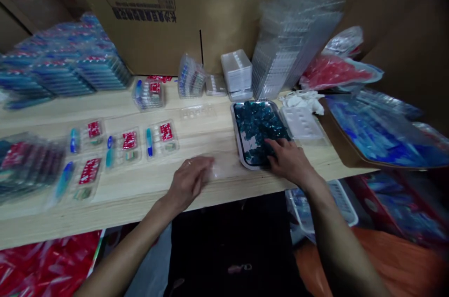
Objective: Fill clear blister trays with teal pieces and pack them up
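Two hands are working apart: the left hand [189, 180] is resting loosely open on a clear plastic blister tray [222, 166] on the pale wooden surface [196, 135]; the right hand [288, 161], grip unclear, is touching teal-blue pieces [256, 124] in a silver metal tray [235, 128].

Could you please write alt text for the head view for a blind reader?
The right hand reaches into a metal tray of teal pieces while the left hand rests on a clear shell on a wooden bench; filled packs lie further left.
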Demonstrator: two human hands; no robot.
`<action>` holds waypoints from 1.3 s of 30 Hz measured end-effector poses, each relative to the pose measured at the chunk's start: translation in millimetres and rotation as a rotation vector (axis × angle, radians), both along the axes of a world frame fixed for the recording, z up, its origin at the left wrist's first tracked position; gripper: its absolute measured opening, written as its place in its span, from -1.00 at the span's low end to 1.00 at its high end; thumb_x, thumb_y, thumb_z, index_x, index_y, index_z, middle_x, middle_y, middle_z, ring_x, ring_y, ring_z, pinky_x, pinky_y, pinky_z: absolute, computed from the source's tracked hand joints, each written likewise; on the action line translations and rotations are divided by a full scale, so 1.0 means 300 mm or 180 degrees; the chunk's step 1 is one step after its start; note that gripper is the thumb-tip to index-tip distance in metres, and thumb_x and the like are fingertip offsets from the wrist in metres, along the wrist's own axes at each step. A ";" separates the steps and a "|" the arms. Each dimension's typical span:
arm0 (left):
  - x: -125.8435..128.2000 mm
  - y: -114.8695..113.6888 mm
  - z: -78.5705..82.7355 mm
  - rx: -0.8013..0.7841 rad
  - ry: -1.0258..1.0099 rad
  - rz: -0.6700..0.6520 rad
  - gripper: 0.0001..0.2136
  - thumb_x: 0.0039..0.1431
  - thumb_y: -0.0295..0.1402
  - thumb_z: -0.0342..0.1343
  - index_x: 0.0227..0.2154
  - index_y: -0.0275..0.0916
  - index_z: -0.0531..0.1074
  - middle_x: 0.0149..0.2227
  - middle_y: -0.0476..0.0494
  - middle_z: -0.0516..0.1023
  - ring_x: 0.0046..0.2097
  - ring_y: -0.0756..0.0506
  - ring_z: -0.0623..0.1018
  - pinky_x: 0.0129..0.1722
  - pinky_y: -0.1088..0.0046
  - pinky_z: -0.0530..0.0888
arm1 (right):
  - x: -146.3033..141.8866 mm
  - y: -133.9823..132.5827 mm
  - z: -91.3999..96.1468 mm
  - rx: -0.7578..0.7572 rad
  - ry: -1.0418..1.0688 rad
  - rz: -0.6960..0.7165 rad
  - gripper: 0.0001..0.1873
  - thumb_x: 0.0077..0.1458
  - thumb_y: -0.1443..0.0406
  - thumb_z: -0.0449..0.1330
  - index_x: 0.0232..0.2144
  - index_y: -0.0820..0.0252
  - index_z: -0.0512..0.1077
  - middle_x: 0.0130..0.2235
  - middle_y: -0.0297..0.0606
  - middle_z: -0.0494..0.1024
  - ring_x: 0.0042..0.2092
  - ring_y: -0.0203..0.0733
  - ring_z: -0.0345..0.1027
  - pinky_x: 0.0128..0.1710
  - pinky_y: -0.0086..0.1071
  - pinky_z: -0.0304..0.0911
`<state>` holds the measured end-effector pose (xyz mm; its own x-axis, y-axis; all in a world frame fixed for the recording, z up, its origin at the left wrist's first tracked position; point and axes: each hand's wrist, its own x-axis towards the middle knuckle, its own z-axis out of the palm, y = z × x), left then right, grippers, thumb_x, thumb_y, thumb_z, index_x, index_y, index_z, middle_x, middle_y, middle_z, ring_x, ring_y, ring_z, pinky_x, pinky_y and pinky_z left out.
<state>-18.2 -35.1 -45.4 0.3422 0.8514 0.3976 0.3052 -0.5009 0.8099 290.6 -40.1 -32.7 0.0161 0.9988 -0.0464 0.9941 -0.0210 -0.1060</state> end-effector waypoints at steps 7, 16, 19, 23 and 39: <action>0.051 0.129 0.001 -0.0604 -0.0029 0.1410 -0.41 0.07 -0.43 0.20 0.20 -0.24 0.22 -0.05 -0.30 0.53 -0.11 -0.19 0.58 -0.04 0.14 0.52 | -0.019 0.032 -0.043 0.0056 -0.0188 -0.0144 -0.65 0.17 0.34 0.06 0.00 0.24 0.41 -0.08 0.07 0.44 -0.06 0.13 0.35 -0.13 -0.13 0.15; 0.112 0.041 -0.119 0.0015 0.1985 0.0480 -0.65 0.26 -0.36 0.01 0.08 -0.30 0.41 0.34 -0.49 0.20 0.31 -0.44 0.27 0.19 -0.15 0.27 | 0.054 0.077 -0.111 0.0827 0.0912 -0.0371 -0.66 0.13 0.35 0.02 -0.09 0.24 0.48 -0.15 -0.04 0.56 -0.15 0.00 0.41 -0.10 -0.21 0.22; 0.177 0.058 -0.072 0.0059 0.1391 0.0869 -0.67 0.24 -0.31 0.06 0.03 -0.26 0.46 0.32 -0.46 0.25 0.35 -0.48 0.18 0.20 -0.22 0.20 | 0.069 0.111 -0.116 0.1107 0.1638 -0.0636 -0.70 0.13 0.29 0.03 -0.14 0.20 0.48 -0.25 -0.13 0.57 -0.24 -0.06 0.40 -0.18 -0.24 0.23; 0.301 0.099 0.019 -0.0455 -0.0026 0.0438 -0.77 0.28 -0.30 0.04 -0.11 -0.17 0.54 -0.05 -0.27 0.59 0.01 -0.24 0.55 0.02 0.13 0.44 | 0.054 0.149 -0.116 0.1234 0.3280 -0.0918 -0.69 0.09 0.11 0.09 -0.21 0.15 0.42 -0.45 -0.35 0.41 -0.43 -0.20 0.26 -0.40 -0.34 0.16; 0.595 0.299 0.001 -0.2295 -0.1388 0.0089 -0.75 0.18 -0.20 0.17 -0.22 -0.28 0.54 -0.41 -0.07 0.55 -0.55 0.02 0.50 -0.56 0.53 0.41 | 0.044 0.139 -0.113 0.1263 0.3999 -0.0956 -0.74 0.04 0.14 0.12 -0.30 0.13 0.50 -0.45 -0.36 0.42 -0.44 -0.24 0.20 -0.44 -0.38 0.11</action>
